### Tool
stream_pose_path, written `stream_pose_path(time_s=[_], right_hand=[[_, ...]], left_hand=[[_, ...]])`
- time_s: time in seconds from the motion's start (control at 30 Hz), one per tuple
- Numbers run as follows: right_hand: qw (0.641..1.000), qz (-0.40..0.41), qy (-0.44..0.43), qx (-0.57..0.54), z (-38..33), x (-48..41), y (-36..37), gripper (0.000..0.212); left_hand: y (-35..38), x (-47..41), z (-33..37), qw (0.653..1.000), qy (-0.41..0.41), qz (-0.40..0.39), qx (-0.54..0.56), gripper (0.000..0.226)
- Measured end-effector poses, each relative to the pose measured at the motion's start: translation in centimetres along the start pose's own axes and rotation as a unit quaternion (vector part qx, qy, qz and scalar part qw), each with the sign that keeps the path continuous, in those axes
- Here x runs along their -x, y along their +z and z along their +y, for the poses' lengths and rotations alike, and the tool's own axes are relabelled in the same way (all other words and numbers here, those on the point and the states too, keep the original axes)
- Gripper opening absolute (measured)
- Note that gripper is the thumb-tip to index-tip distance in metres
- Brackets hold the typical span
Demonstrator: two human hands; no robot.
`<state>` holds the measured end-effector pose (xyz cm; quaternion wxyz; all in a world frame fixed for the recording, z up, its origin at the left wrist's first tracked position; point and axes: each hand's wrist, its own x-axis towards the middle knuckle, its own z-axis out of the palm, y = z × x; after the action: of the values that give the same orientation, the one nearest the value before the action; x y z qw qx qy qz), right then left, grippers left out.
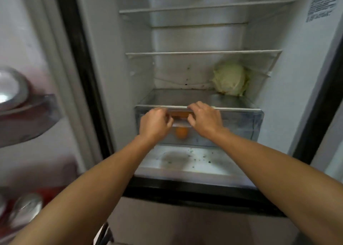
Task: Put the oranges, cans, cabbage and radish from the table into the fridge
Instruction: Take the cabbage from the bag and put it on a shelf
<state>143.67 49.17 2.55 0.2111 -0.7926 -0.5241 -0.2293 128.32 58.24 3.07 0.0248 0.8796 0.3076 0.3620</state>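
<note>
At centre frame the left hand (156, 123) and right hand (205, 118) grip the front edge of the drawer (241, 123), curled over it; orange (181, 133) inside, cabbage (230, 79) just above right.

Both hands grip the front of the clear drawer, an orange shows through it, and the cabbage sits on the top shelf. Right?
Wrong shelf: the head view shows the cabbage on the lowest shelf, just above the clear drawer, back right. The left hand and right hand do grip the drawer front, and the orange shows through.
</note>
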Motion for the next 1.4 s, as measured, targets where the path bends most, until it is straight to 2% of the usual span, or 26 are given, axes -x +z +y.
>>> stream_pose_path(time_s=[0.1, 0.27, 0.47, 0.63, 0.9, 1.17, 1.4], right_hand=[[0.999, -0.03, -0.043, -0.015, -4.6, 2.7, 0.8, 0.034], [0.989, -0.097, -0.108, -0.027, -12.4, 8.9, 1.8, 0.038], [0.972, -0.15, -0.165, -0.076, -23.6, 19.9, 2.6, 0.036], [0.955, -0.178, -0.213, -0.103, -33.4, 29.0, 1.7, 0.028], [0.908, -0.199, -0.337, -0.151, -53.7, 38.6, -0.3, 0.036], [0.822, -0.189, -0.497, -0.204, -76.5, 46.4, -1.5, 0.036], [0.74, -0.22, -0.585, -0.248, -97.8, 52.8, -2.1, 0.024]], left_hand=[[-2.4, 5.4, -2.3, 1.0, 0.014, -0.019, -0.009, 0.016], [-6.7, 16.4, -6.0, 0.995, -0.019, -0.084, -0.057, 0.022], [-13.8, 32.2, -8.9, 0.973, -0.016, -0.201, -0.112, 0.023], [-22.7, 45.1, -12.8, 0.953, -0.11, -0.234, -0.16, 0.03], [-36.8, 62.0, -19.8, 0.922, -0.255, -0.197, -0.216, 0.03], [-50.7, 76.7, -28.2, 0.847, -0.43, -0.152, -0.272, 0.024], [-63.3, 89.0, -36.4, 0.746, -0.572, -0.136, -0.311, 0.02]])
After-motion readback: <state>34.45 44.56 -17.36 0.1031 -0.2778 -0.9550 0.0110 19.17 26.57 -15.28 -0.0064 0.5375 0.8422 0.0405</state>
